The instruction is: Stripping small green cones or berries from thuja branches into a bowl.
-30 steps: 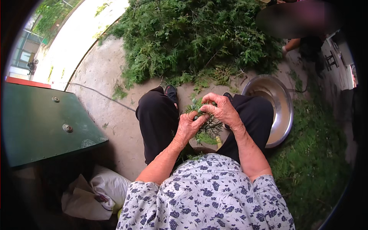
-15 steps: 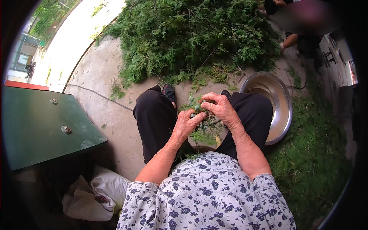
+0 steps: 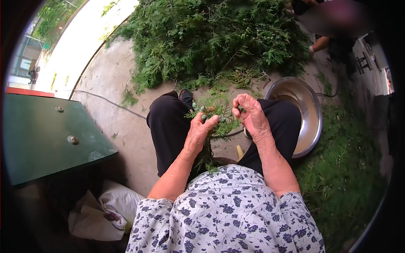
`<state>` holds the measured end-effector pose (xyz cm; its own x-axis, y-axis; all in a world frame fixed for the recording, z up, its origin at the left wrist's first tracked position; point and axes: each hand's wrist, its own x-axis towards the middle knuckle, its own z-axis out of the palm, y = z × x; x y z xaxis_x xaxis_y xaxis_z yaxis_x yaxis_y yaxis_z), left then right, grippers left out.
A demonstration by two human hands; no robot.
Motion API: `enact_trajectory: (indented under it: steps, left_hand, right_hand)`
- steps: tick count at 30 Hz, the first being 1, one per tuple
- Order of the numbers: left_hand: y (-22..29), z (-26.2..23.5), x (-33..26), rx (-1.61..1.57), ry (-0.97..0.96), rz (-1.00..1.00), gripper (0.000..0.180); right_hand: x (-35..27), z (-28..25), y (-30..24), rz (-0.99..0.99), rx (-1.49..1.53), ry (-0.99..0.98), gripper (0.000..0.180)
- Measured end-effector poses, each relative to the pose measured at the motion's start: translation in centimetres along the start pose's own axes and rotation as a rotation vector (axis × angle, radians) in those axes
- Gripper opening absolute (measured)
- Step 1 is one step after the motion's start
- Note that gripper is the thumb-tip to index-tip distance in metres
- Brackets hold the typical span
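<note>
Over my lap, my left hand (image 3: 199,133) is closed around a leafy evergreen sprig (image 3: 223,124) that bears small blue-green seed cones (image 3: 204,114). Part of the sprig trails down between my knees. To its right and apart from it, my right hand (image 3: 252,113) is raised with its fingers curled. A small green seed cone (image 3: 241,109) shows between that thumb and the fingertips. Right of my right knee stands a wide, shiny metal basin (image 3: 311,130); its near side is partly hidden by my leg.
A large heap of evergreen branches (image 3: 211,46) lies ahead, and more cut greenery (image 3: 341,168) covers the ground at right. A dark green box (image 3: 50,135) and a white sack (image 3: 120,202) are at left. Another person's arm (image 3: 320,44) reaches in at far right. A cable (image 3: 109,101) crosses the concrete.
My hands have drawn apart. The right hand has moved up and right off the sprig with a small cone in its fingers; the left has shifted slightly left, still holding the sprig.
</note>
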<state>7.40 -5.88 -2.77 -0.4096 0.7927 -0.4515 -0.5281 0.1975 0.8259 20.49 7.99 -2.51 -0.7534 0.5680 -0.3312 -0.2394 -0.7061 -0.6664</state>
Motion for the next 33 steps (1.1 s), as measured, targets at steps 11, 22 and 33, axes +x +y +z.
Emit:
enact_trajectory:
  steps: [11, 22, 33]
  left_hand:
    - [1.2, 0.3, 1.2, -0.085, 0.001, -0.023, 0.051]
    - [0.8, 2.1, -0.1, 0.080, 0.002, 0.101, 0.032]
    - [-0.9, 1.7, 1.5, 0.075, -0.022, 0.105, 0.044]
  right_hand:
    - [0.0, 0.9, 1.8, -0.306, -0.986, -0.066, 0.033]
    - [-0.4, 0.3, 2.8, -0.104, -0.922, -0.100, 0.043]
    - [-1.0, 1.0, 3.6, -0.134, -0.886, 0.087, 0.034]
